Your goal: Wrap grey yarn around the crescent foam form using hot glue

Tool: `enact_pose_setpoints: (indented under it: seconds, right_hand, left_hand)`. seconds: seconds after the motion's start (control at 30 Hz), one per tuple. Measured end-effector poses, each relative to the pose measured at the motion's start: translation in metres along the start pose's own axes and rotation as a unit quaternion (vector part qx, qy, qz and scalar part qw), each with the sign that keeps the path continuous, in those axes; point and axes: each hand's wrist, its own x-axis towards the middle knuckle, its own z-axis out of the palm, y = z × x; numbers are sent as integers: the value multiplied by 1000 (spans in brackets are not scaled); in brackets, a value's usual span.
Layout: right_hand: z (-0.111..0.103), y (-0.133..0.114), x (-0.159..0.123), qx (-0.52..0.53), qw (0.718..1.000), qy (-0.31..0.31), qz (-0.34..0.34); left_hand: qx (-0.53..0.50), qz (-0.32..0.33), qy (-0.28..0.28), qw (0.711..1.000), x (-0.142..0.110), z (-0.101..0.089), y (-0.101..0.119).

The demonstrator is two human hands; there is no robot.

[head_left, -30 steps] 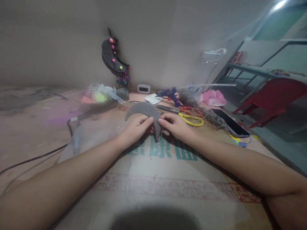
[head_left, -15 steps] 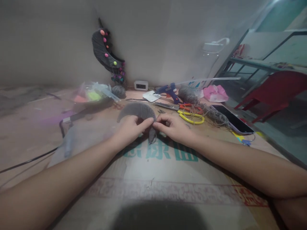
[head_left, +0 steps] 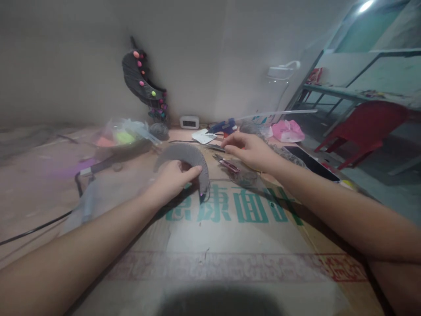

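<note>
A crescent wrapped in grey yarn is pinched in my left hand, thumb on its face and its tip pointing down. From that tip a loose yarn strand curves over the cardboard. My right hand hovers over the scissors, fingers bent and thumb slightly apart, with nothing visible between them. It hides most of the scissors' handles. Just below it lie small thread snips and a tangle of grey yarn. The blue glue gun is right behind its fingertips.
Behind are a white digital clock, a grey yarn ball and a bowl of bright pieces. A decorated dark crescent leans on the wall. A phone and pink bag lie right. Printed cardboard covers the front.
My right hand has left the crescent's lower end and moved right and up, over the scissors. My left hand keeps its grip. The view has shifted slightly.
</note>
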Motion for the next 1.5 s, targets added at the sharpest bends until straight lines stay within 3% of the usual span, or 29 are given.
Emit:
enact_pose_setpoints:
  seconds: [0.17,0.37,0.47,0.67,0.83,0.93,1.1,1.23,1.5]
  right_hand:
    - [-8,22,7,-114,992,-38,28]
    - [4,12,-2,-211,967,-141,8]
    - [8,9,-5,-250,957,-145,-5]
    - [10,16,0,-295,948,-112,-32]
    - [-12,16,3,-222,974,42,-4]
    - [-15,10,-7,-147,983,93,-63]
    - [10,10,-34,-89,981,65,-161]
    - [24,16,-42,-94,973,61,-199]
    - [23,14,-43,-143,960,51,-236]
  left_hand:
    - [-30,4,-2,1000,0,1,0]
    - [-39,3,-14,999,-4,-1,9]
    - [-37,-9,-24,999,-4,-1,10]
    - [-29,-10,-12,999,-3,0,9]
    - [-60,-24,-6,998,-4,-1,14]
    - [-119,-32,-21,992,-4,1,13]
    - [-217,-36,-35,975,-1,6,6]
    - [-156,-33,-28,987,-2,4,8]
    - [-108,-22,-28,994,-3,1,16]
